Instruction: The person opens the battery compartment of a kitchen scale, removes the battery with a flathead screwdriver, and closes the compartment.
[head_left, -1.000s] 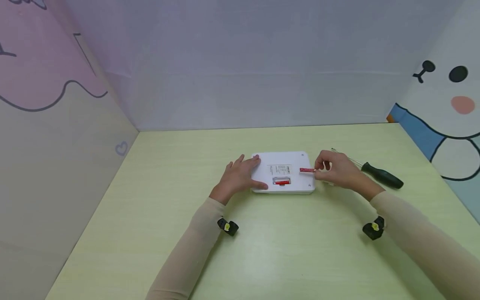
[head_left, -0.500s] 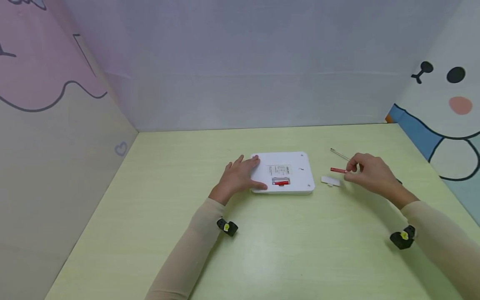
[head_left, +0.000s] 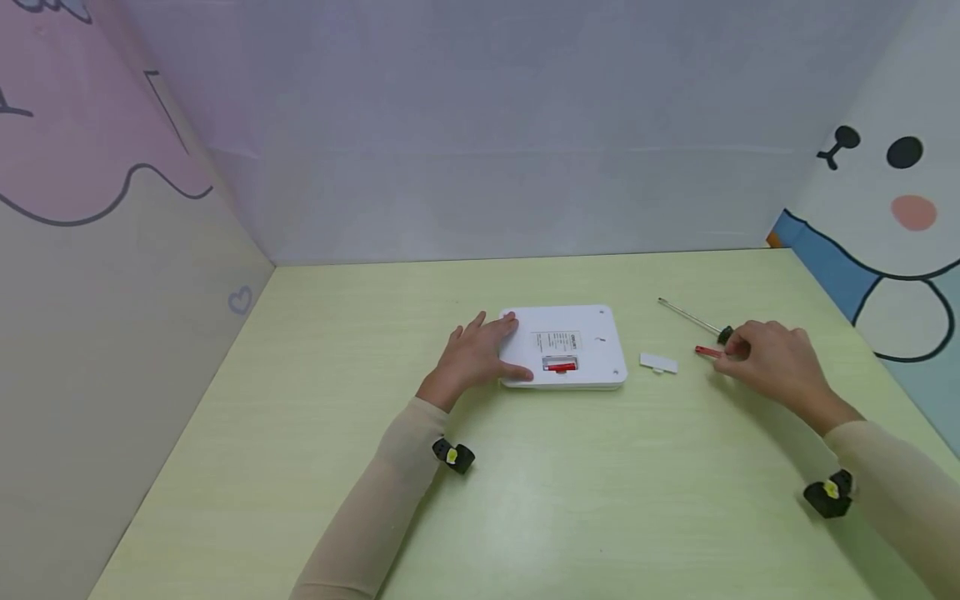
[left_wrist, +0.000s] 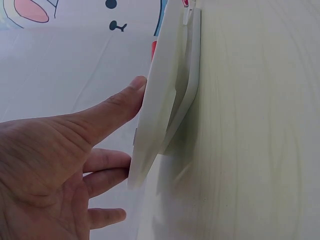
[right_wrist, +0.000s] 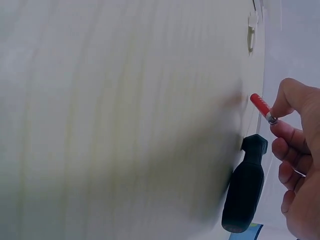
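Note:
A white flat electronic device (head_left: 577, 321) lies back side up on the table, its label and open battery compartment facing up. Inside the compartment is a red battery (head_left: 561, 367). My left hand (head_left: 476, 358) rests on the device's left end, thumb along the near corner and fingers stretched toward the far corner. To the right, my right hand (head_left: 776, 362) pinches a second red battery (right_wrist: 260, 105) by one end between thumb and forefinger, low over the table. A screwdriver (head_left: 690, 317) lies beside that hand, its dark handle (right_wrist: 244, 190) mostly hidden in the head view.
Between the device and my right hand lies a small white battery cover (head_left: 658, 362). The light wooden table (head_left: 525, 483) meets a pale back wall (head_left: 525, 200) and printed side panels.
My right hand has carried the battery from above the device rightward to beside the screwdriver, lower down. The battery cover has come into view. My left hand has stayed in place.

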